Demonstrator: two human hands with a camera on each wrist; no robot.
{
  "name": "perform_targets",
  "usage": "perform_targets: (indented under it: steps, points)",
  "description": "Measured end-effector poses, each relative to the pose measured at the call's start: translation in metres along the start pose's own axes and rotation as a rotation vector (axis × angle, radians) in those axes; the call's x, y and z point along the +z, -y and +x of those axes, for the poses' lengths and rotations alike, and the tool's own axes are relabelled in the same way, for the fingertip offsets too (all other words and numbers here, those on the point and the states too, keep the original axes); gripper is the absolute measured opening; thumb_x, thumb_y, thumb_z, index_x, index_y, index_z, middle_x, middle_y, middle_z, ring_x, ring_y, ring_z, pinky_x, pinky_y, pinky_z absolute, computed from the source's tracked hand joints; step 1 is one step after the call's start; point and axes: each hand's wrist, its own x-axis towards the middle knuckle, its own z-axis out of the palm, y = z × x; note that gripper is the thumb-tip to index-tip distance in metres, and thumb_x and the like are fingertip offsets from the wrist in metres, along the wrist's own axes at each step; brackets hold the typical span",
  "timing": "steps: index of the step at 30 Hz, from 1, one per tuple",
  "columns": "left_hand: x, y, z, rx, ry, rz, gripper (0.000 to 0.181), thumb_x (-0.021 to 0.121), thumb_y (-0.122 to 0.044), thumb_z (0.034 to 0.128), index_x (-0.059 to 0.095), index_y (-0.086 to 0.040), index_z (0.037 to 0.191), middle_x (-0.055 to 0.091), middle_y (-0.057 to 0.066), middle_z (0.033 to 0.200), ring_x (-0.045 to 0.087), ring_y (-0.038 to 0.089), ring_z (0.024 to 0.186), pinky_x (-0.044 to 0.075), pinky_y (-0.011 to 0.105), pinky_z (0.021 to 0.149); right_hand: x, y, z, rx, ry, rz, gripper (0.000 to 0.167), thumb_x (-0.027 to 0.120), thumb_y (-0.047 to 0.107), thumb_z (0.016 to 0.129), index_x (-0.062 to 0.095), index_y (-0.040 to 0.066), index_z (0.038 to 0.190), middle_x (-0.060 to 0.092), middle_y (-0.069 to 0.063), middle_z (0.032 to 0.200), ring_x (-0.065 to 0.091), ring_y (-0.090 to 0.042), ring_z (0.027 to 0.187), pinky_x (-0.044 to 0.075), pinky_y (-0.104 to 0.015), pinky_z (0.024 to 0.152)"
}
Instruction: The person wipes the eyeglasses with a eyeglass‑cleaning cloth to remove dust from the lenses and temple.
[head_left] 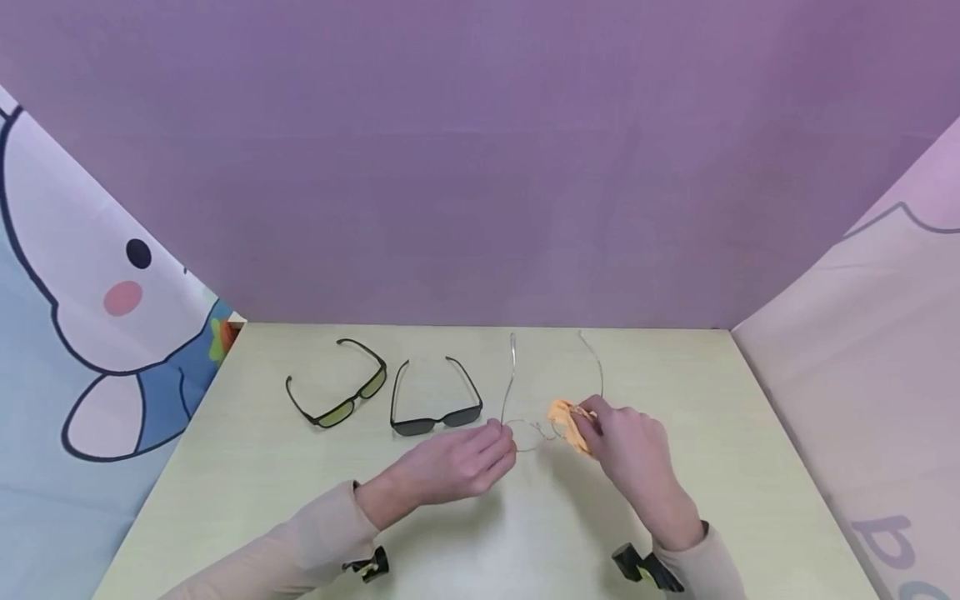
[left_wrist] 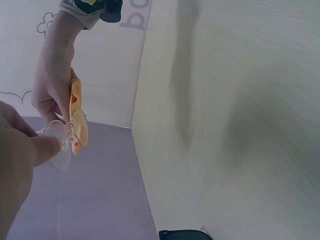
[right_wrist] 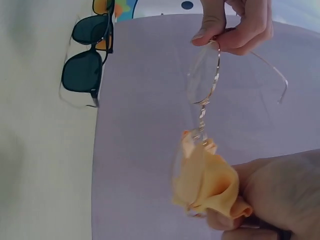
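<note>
Thin-rimmed clear eyeglasses (right_wrist: 217, 75) are held up over the table, temples pointing away in the head view. My left hand (head_left: 459, 463) pinches them at the outer edge of the left lens, by the hinge. In my right hand (head_left: 637, 454) is a crumpled orange cloth (head_left: 567, 425), gripped between thumb and fingers around the right lens. From the right wrist, the cloth covers most of that lens, while the left lens is bare. The nose bridge shows between the two hands.
Dark sunglasses (head_left: 437, 423) lie with temples unfolded just left of the held eyeglasses. Further left are black-framed glasses with yellow-green lenses (head_left: 337, 413), also unfolded. The pale table (head_left: 247, 500) meets a purple backdrop (head_left: 480, 167) behind and printed cloth walls on both sides.
</note>
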Motion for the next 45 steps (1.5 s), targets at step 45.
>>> perform_targets:
  steps: [45]
  points:
    - [-0.014, -0.038, 0.043, -1.983, -1.363, -2.384, 0.014, 0.054, -0.021, 0.1054, 0.053, -0.007, 0.104, 0.059, 0.0, 0.096, 0.06, 0.006, 0.087, 0.05, 0.009, 0.083, 0.065, 0.052, -0.011, -0.189, -0.621, 0.576, 0.029, 0.063, 0.025, 0.104, 0.072, -0.002, 0.106, 0.057, 0.005, 0.059, 0.042, 0.0, 0.049, 0.033, -0.009, 0.042]
